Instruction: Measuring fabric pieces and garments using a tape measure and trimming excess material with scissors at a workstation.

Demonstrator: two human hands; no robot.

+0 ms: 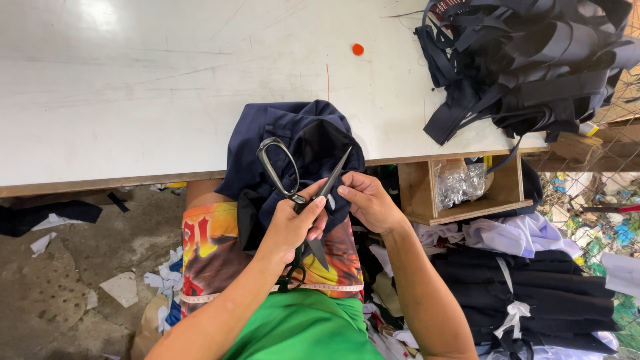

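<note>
My left hand (290,230) is closed around the middle of large metal shears (277,167). The shears are spread wide: one blade points up and right, the other down over my lap. My right hand (370,200) pinches a fold of a navy blue garment (300,130) right beside the upper blade. The garment hangs from the edge of the white table (133,87) down onto my lap. A measuring tape (333,288) lies across my colourful shorts.
A heap of dark fabric strips (533,60) sits at the table's back right. A small orange disc (358,49) lies on the tabletop. A wooden box (460,190) with clear plastic hangs under the edge. Folded black and white garments (533,293) are stacked at right. Paper scraps (123,287) litter the floor.
</note>
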